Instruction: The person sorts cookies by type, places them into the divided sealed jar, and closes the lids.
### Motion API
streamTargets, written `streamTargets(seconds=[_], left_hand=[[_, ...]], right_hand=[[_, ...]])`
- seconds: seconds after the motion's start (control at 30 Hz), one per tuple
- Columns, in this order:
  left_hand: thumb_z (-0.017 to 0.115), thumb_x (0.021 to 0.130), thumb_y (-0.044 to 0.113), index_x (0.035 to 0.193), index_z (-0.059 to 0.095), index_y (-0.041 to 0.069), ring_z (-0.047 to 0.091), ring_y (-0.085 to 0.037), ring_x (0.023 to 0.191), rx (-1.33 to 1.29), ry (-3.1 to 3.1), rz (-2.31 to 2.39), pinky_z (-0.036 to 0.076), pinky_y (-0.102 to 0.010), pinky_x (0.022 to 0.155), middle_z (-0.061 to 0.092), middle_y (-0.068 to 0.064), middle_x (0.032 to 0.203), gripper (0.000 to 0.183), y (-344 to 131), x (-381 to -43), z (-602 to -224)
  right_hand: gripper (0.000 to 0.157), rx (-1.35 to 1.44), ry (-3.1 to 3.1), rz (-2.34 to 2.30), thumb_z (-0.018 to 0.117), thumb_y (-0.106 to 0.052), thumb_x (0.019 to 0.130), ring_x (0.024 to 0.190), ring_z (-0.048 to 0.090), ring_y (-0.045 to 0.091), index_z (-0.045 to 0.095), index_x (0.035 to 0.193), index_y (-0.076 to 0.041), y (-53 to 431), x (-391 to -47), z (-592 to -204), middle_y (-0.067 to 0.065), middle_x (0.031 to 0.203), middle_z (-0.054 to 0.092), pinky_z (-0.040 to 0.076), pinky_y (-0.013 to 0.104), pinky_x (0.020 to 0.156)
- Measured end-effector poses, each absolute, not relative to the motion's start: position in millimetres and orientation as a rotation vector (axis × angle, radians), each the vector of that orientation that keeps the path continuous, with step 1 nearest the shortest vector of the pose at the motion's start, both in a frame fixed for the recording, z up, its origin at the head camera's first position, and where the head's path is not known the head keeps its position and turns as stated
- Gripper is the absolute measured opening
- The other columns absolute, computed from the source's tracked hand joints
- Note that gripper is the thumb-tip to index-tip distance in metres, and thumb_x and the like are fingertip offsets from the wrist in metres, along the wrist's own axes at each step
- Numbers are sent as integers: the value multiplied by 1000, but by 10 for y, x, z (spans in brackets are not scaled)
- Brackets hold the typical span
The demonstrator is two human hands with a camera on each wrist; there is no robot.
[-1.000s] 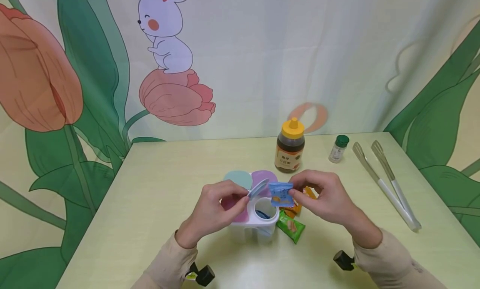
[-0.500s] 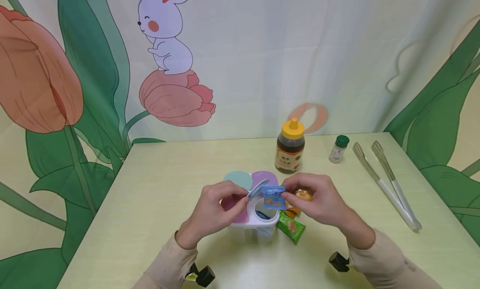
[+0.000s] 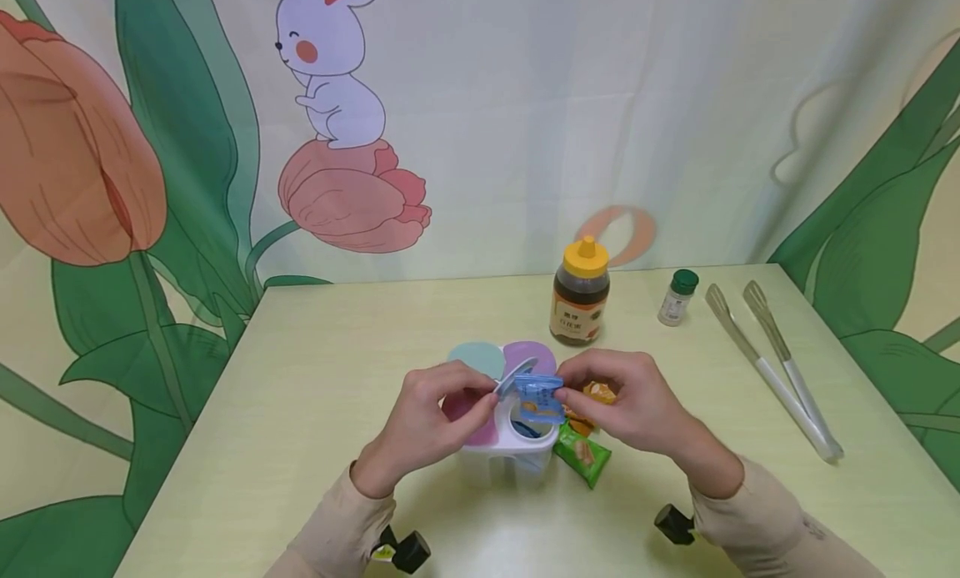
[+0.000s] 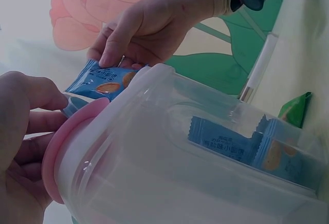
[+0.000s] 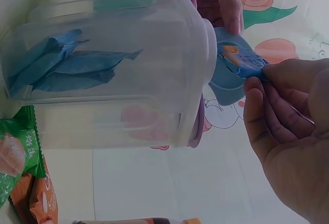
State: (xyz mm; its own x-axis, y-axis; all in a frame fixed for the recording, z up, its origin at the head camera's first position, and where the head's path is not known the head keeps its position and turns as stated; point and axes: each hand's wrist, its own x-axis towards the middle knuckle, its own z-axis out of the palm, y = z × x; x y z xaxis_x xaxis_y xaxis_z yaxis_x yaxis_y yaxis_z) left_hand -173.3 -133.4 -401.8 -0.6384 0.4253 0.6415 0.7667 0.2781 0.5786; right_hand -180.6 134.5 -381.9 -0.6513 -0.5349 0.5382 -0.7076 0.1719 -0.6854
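Between thumb and fingers my right hand pinches a small blue snack packet, which hangs over the round opening of a clear storage container. My left hand holds up the pale blue flip lid of that opening by its edge. The container's other lids are teal, purple and pink. Through its clear wall, blue packets show at the bottom of the compartment under the opening, also in the right wrist view.
Right beside the container lie a green packet and orange packets. Behind stands a honey bottle with a yellow cap. A small green-capped jar and metal tongs are at the right on the table.
My right hand has moved left with the blue packet, bringing it from beside the lid to over the opening. The left hand keeps the lid raised in the same place.
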Motion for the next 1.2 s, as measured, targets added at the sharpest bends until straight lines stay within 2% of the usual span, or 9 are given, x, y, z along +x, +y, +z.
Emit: streamTargets(seconds=[0.3, 1.0, 1.2], left_hand=[[72, 84, 7, 92, 75, 9, 65, -7, 76, -1071, -2200, -1312, 55, -20, 65, 72, -1, 85, 8, -1330, -1729, -4013], [73, 84, 7, 92, 74, 10, 64, -7, 76, -1067, -2197, -1309, 55, -21, 63, 72, 0, 85, 8, -1317, -1734, -4016], [73, 84, 7, 92, 74, 10, 64, -7, 76, -1069, -2193, -1306, 54, -20, 63, 72, 0, 85, 8, -1318, -1732, -4013]], right_hand=[[17, 1222, -2272, 1490, 72, 1, 85, 75, 65, 10, 71, 98, -10, 1336, -1806, -3830, 9, 86, 72, 58, 26, 70], [18, 1225, -2301, 1455, 73, 1, 84, 76, 65, 8, 71, 96, -12, 1317, -1816, -3899, -1, 89, 72, 58, 26, 70], [18, 1231, -2297, 1468, 73, 2, 84, 76, 65, 9, 70, 96, -11, 1311, -1811, -3901, 1, 88, 72, 58, 26, 70]])
